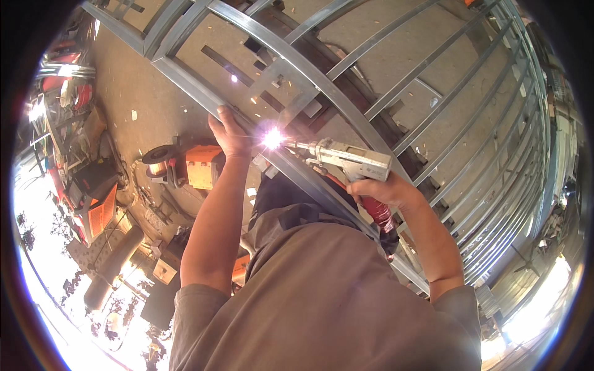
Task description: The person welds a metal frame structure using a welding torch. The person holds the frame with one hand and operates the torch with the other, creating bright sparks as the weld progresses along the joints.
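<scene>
My right hand (pixel 390 189) is closed around the grip of a pale boxy welding gun (pixel 356 159), with a red-wrapped cable (pixel 376 213) hanging below it. The gun's nozzle points left at a glaring white-violet weld spark (pixel 272 138) on a silver metal tube (pixel 192 85). Just left of the spark, my left hand (pixel 230 135) grips that tube; some of its fingers are hidden. The tube is one side of a large metal frame (pixel 266 32) with a curved rail and many parallel bars. Glare hides the joint itself.
Lower left of the tube stand a wire spool (pixel 162 162) and an orange machine (pixel 204 167). Dark beams (pixel 352 86) lie beneath the frame. Small scraps litter the concrete floor (pixel 133 80). A brown cylinder (pixel 114 267) and assorted gear crowd the left side.
</scene>
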Demonstrator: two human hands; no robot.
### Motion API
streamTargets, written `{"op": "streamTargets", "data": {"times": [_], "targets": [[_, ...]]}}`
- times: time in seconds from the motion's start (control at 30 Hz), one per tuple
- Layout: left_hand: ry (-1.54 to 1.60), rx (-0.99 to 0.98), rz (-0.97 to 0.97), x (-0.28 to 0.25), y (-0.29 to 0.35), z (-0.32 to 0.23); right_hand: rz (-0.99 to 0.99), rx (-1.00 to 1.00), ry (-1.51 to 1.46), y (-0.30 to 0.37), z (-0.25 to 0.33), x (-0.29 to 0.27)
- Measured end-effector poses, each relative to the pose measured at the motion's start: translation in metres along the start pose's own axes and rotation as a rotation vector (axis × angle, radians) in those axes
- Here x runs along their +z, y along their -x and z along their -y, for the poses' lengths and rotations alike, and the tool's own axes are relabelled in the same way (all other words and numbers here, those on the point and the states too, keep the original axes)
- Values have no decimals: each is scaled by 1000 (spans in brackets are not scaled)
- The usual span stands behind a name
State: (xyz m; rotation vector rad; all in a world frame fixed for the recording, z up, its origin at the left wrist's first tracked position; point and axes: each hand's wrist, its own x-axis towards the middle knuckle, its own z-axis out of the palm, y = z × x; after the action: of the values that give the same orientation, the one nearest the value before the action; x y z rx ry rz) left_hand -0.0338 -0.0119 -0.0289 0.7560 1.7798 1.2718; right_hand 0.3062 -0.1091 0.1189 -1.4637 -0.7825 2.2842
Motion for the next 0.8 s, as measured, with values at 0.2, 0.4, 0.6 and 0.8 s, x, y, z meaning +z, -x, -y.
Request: {"op": "streamTargets", "data": {"times": [0.2, 0.4, 0.6, 0.8], "targets": [[25, -21, -71, 4, 4, -2, -186, -99, 15, 72, -6, -6], [9, -34, 43, 2, -3, -7, -690, -556, -88, 158, -69, 27], [-191, -211, 47, -5, -11, -15, -1232, -665, -20, 257, -148, 62], [-159, -249, 128, -21, 26, -42, -1689, -552, 231, 434, -167, 74]]}}
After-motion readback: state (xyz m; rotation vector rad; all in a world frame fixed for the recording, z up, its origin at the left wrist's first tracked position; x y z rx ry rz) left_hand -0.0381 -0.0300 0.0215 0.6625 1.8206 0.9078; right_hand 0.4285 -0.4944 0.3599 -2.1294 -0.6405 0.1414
